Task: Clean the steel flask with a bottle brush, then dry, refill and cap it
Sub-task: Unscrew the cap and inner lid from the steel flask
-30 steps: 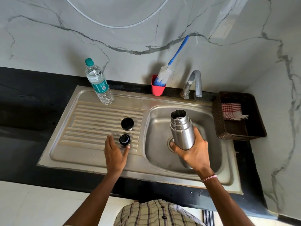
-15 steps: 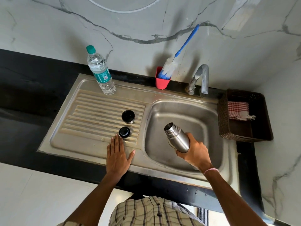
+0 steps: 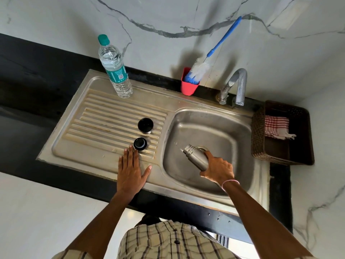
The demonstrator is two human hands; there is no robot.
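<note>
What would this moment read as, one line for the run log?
right hand: grips steel flask, tipped over sink basin | left hand: flat on drainboard | bottle brush: in red cup

Flask [image 3: 197, 158] is plain silver steel, same grey as the sink [image 3: 104, 161], except the drainboard ribs have rusty orange streaks. Far lid [image 3: 145, 125] and near lid [image 3: 140, 143] are both black. Water bottle [image 3: 115, 71] is clear with a green cap and teal label. Brush [image 3: 200, 69] has a blue handle and white bristles going blue at the tip; cup [image 3: 188, 87] is red. Basket [image 3: 258, 135] is dark brown weave, cloth [image 3: 276, 126] is red-and-white check. Black table [image 3: 37, 68], white grey-veined marble wall [image 3: 168, 15], beige plaid shirt [image 3: 168, 243].
</note>
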